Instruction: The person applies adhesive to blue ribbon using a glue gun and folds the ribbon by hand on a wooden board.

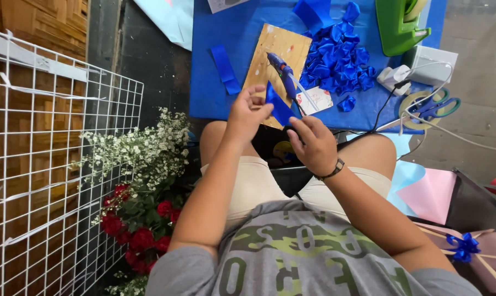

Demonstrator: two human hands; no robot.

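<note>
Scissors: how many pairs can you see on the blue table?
1. The scissors, with green and blue handles, lie at the right edge of the blue table, beside the white cables. Others may be hidden under the ribbon pile.

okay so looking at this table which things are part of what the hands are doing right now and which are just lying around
In use: blue ribbon strip, pinched between left hand and right hand; glue gun on wooden board; pile of folded ribbon pieces.

Lying about: scissors, green tape dispenser, red roses, wire grid.

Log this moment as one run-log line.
left hand: pinches blue ribbon strip | right hand: holds strip's lower end | glue gun: rests on wooden board | folded ribbon pile: behind
</note>
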